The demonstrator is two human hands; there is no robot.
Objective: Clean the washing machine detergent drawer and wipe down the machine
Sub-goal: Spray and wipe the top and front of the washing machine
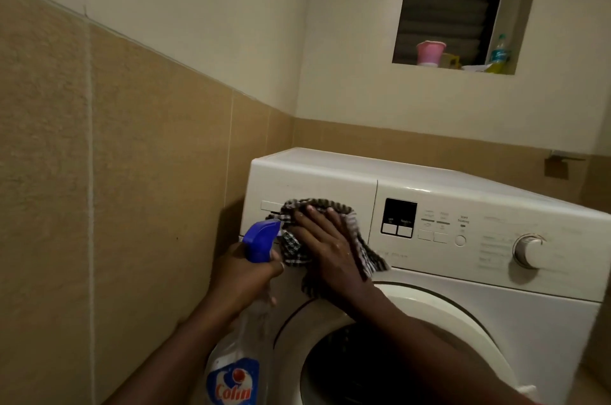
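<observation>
Spray bottle at 7 o'clock, L hand grips neck; R hand flat on cloth (drawer looks shut); overspray may wet btns.

window ledge | pink cup, yellow mug, bottle standing on it | bottle rightmost

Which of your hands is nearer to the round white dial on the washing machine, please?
Right. The right hand presses a checked cloth left of the round white dial; the left hand, gripping a blue-topped spray bottle, is farther left.
</observation>
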